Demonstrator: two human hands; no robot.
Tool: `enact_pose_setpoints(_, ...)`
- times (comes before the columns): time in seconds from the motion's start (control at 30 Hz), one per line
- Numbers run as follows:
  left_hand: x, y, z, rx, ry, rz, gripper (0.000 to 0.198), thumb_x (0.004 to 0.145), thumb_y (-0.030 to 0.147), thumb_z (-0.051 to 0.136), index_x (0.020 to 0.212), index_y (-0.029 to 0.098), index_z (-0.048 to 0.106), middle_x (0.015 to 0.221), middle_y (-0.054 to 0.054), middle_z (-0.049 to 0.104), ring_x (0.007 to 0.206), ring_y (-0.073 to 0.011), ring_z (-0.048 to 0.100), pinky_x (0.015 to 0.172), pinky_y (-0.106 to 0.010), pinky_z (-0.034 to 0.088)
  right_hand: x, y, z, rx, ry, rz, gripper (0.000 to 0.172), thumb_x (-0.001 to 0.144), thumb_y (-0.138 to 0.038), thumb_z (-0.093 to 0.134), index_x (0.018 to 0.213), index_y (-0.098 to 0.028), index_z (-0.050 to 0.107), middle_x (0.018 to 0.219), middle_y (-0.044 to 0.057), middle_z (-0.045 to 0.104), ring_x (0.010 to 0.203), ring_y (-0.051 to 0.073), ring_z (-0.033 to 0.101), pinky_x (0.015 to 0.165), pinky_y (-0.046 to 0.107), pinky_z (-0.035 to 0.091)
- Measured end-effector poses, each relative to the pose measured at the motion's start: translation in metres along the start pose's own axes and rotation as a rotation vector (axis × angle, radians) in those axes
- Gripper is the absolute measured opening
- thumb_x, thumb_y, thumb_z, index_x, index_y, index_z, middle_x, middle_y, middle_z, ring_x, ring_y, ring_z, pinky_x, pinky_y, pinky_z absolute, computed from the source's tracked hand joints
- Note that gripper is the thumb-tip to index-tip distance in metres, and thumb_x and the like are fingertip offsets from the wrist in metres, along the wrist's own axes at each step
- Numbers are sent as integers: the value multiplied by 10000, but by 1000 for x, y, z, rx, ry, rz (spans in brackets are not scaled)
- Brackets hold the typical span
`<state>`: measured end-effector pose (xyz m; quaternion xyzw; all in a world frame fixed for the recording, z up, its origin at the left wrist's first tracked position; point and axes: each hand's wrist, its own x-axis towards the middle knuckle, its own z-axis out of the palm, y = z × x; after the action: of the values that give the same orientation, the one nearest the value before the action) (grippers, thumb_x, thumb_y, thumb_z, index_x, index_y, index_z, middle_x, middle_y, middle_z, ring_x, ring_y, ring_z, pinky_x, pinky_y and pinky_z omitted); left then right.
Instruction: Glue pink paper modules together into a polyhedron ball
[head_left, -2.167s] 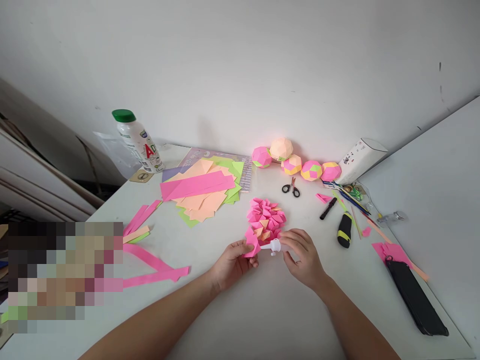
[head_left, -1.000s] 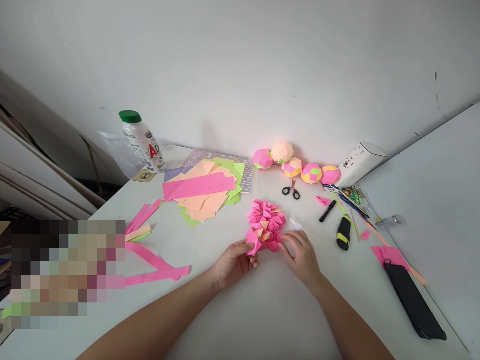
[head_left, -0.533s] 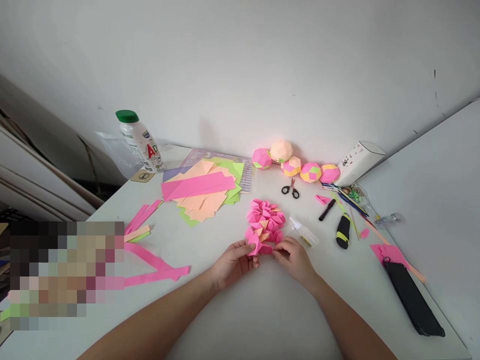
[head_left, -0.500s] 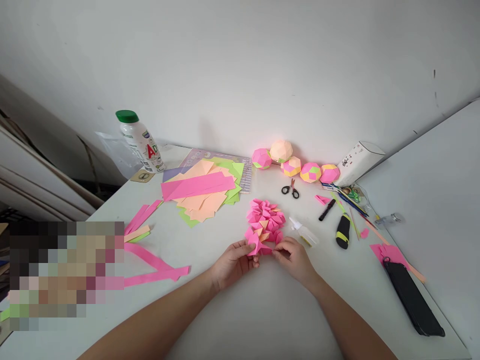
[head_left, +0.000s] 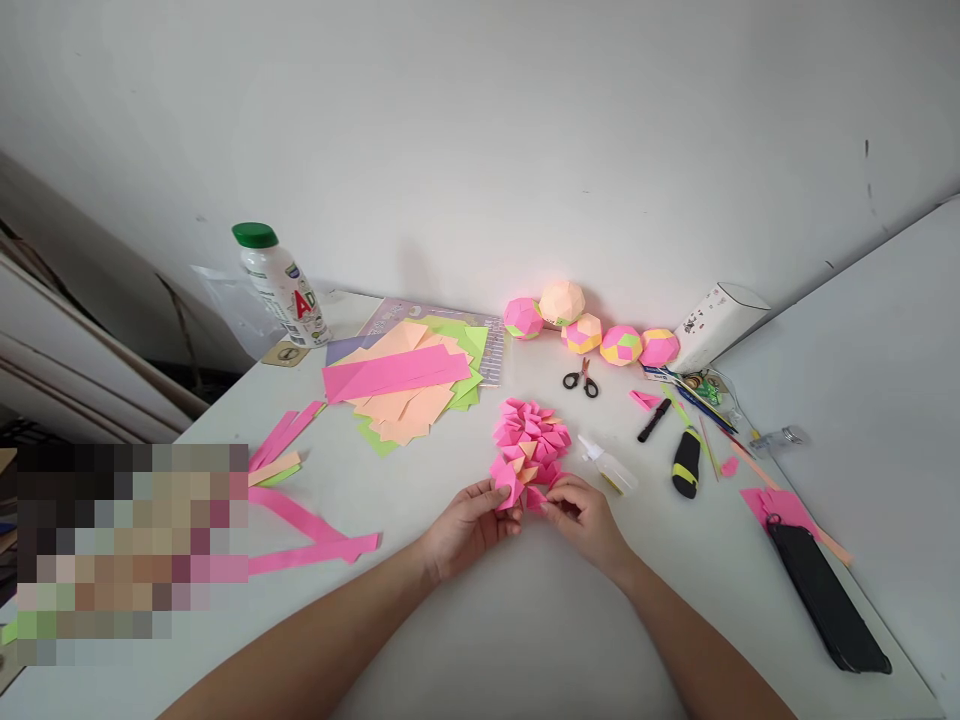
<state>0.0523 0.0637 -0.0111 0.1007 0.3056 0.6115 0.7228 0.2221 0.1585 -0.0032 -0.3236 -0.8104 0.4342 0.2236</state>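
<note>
Folded pink paper with a few peach points (head_left: 513, 482) is between my two hands at the middle of the table. My left hand (head_left: 469, 528) pinches its left side, thumb on top and fingers underneath. On the right, the thumb and forefinger of my right hand (head_left: 591, 515) close on a pink flap at the lower edge. Just behind lies a spiky cluster of pink folded paper (head_left: 531, 428); whether it is joined to the held part I cannot tell. A small clear glue bottle (head_left: 613, 472) with a white tip lies beyond my right hand.
Paper sheets (head_left: 401, 390) are piled at back left, with pink strips (head_left: 311, 552) nearer. Faceted paper balls (head_left: 582, 333) line the wall. Scissors (head_left: 581, 379), a yellow-black cutter (head_left: 685, 463), a black phone-like case (head_left: 829, 598) and a white bottle (head_left: 283, 285) stand or lie around.
The pink flap at my right fingertips has shifted slightly, and my right hand has moved a little left. My left hand keeps its hold.
</note>
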Motion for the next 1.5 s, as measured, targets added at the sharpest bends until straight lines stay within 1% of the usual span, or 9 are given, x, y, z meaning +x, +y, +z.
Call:
enact_pose_setpoints(0.13,-1,0,0,9,-15,5,136,780,244,661,745,122,615,707,-58,606,663,-133,556,647,-272,457,0,-6,-4,226,-39,107,176,789,-325,618,691,-178,613,710,11,523,648,136,479,583,262,397)
enact_pose_setpoints(0.2,-1,0,0,17,-21,2,141,782,249,660,744,120,619,703,-57,600,662,-131,550,648,-271,452,0,-7,-5,297,-68,171,198,785,-350,629,685,-180,606,658,-9,499,612,121,451,557,251,374)
enact_pose_setpoints(0.3,-2,0,1,32,-39,-2,144,783,253,660,739,119,626,690,-50,590,653,-127,541,652,-271,443,-1,-6,-5,370,-105,251,241,775,-376,644,650,-178,587,585,-35,446,537,95,384,500,237,320)
enact_pose_setpoints(0.47,-3,1,1,76,-84,-22,155,777,272,666,749,122,636,654,-42,585,624,-124,541,666,-267,431,-2,-2,-3,441,-156,304,261,763,-393,663,646,-171,591,573,-34,464,534,93,391,493,236,314)
enact_pose_setpoints(0.67,-3,2,2,106,-91,-18,162,758,277,681,736,123,636,655,-43,583,624,-131,540,671,-275,429,-1,-1,-4,468,-186,312,269,764,-397,667,644,-167,594,577,-34,460,537,90,390,493,235,305)
enact_pose_setpoints(0.87,-4,2,3,105,-88,-24,178,746,293,692,734,124,639,660,-42,578,628,-131,532,673,-273,427,-1,-2,-4,463,-182,338,281,750,-420,676,662,-161,609,587,-31,462,546,91,392,492,236,301)
enact_pose_setpoints(1.07,-4,1,1,93,-93,-17,171,761,290,678,731,126,638,658,-41,577,626,-128,527,670,-275,423,-2,-4,-4,467,-180,330,293,744,-432,674,648,-165,603,599,-28,476,544,90,389,499,241,310)
enact_pose_setpoints(1.23,-5,2,4,98,-77,-26,170,747,285,691,719,126,637,652,-43,573,624,-133,526,666,-277,424,-1,-4,-4,451,-186,343,323,732,-469,673,647,-167,597,569,-36,436,533,93,379,485,240,297)
enact_pose_setpoints(1.5,-5,2,3,105,-90,-25,168,763,287,675,729,127,636,653,-40,574,628,-131,527,674,-275,421,-1,-3,-4,478,-187,322,315,739,-448,674,630,-168,581,547,-50,409,521,87,353,487,237,269)
